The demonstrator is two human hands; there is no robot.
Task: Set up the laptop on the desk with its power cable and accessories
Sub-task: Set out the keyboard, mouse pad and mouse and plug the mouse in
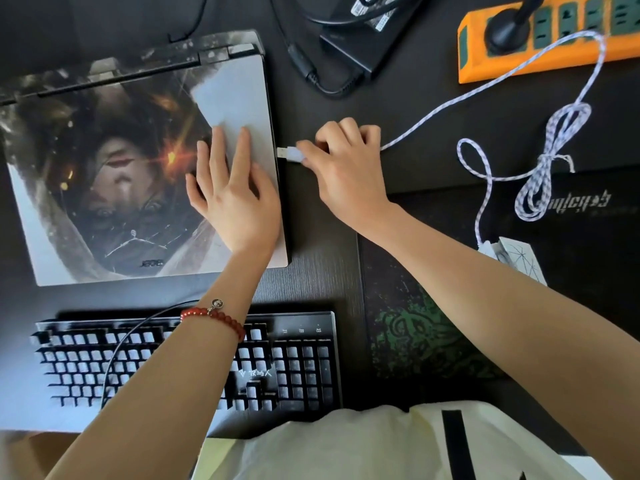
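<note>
A closed laptop [114, 174] with a painted picture on its lid lies on the dark desk at the left. My left hand [230, 195] rests flat on the lid near its right edge, fingers spread. My right hand [346, 171] pinches a USB plug [289, 154] at the laptop's right side, the metal tip almost touching the edge. A white braided cable [540, 174] runs from the plug rightward into a tied bundle and down to a white mouse [519, 256], half hidden by my right forearm.
A black keyboard [298, 362] with its cable lies in front of the laptop. A dark mouse pad [415, 334] with green print sits to the right. A black power brick [363, 39] and an orange power strip [554, 39] lie at the back.
</note>
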